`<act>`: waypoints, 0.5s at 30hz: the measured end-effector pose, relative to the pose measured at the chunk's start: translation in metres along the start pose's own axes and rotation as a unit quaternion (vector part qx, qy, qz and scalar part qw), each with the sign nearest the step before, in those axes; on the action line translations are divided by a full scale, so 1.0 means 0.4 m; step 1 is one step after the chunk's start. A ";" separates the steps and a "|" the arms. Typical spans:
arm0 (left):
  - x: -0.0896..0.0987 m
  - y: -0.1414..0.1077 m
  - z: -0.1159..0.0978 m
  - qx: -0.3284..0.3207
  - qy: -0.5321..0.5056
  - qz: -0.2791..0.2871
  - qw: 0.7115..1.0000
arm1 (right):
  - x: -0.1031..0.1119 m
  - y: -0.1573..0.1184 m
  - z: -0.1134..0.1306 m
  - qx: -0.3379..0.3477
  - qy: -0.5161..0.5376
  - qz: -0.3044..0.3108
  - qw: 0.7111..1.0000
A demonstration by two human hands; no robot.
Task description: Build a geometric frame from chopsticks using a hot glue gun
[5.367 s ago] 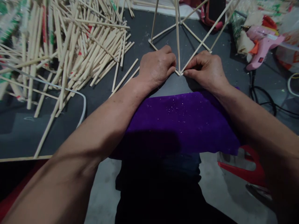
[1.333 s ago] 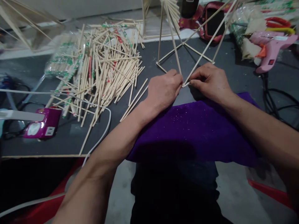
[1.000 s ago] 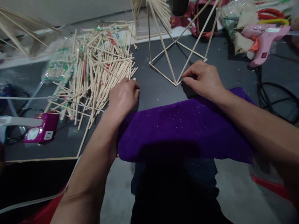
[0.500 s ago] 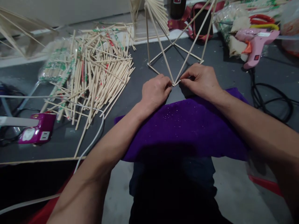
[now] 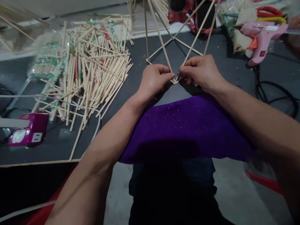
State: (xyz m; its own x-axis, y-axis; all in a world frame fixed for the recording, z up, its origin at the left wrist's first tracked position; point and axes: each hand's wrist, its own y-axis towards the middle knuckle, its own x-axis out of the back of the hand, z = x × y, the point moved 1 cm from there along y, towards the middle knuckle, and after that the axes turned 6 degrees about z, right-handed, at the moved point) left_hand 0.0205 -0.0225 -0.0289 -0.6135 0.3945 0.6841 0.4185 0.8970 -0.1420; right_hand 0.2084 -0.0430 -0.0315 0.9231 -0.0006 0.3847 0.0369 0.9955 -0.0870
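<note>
A frame of thin wooden chopsticks [image 5: 159,34] stands on the dark table, its top beyond the picture. Its slanted sticks meet the base at the near corner [image 5: 174,82]. My left hand [image 5: 153,79] is closed on the left slanted chopstick just above that corner, thumb and fingers pinched on it. Closed from the other side, my right hand [image 5: 202,72] pinches the right slanted chopstick a little higher up. Parts of the base sticks are hidden behind both hands.
Left lies a large heap of loose chopsticks [image 5: 110,79] beside a plastic-wrapped bundle [image 5: 44,59]. A purple device [image 5: 30,129] sits at the far left. A pink glue gun [image 5: 263,40] with a black cord [image 5: 277,90] is at the right. Purple cloth [image 5: 180,125] covers the front edge.
Both hands have shifted from the base at the near corner up onto the slanted chopsticks. The view has moved slightly, so the table things sit a little higher.
</note>
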 end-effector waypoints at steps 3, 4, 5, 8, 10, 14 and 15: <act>0.004 -0.006 -0.014 0.034 -0.062 0.020 0.997 | -0.002 -0.004 0.006 -0.010 -0.013 0.005 1.000; 0.004 -0.008 -0.019 0.042 -0.072 0.032 0.996 | -0.003 -0.005 0.006 -0.007 -0.013 0.005 1.000; 0.005 -0.008 -0.022 0.048 -0.079 0.044 0.995 | -0.004 -0.005 0.006 -0.005 -0.012 0.005 1.000; 0.005 -0.003 -0.027 0.058 -0.084 0.072 0.992 | -0.007 -0.004 0.005 -0.005 -0.010 0.003 1.000; 0.005 0.003 -0.028 0.058 -0.074 0.077 0.993 | -0.008 -0.004 0.006 0.002 -0.013 0.004 1.000; 0.006 0.010 -0.030 0.058 -0.041 0.089 0.994 | -0.008 -0.006 0.010 0.008 -0.027 0.007 1.000; 0.005 0.011 -0.031 0.057 -0.035 0.093 0.993 | -0.008 -0.006 0.011 0.005 -0.030 0.007 0.999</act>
State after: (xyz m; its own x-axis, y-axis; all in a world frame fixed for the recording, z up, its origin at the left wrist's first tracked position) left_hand 0.0294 -0.0202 -0.0193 -0.5798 0.5645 0.5876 0.4520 0.8228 -0.3445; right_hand 0.2038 -0.0452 -0.0285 0.8985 0.0190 0.4387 0.0194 0.9964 -0.0829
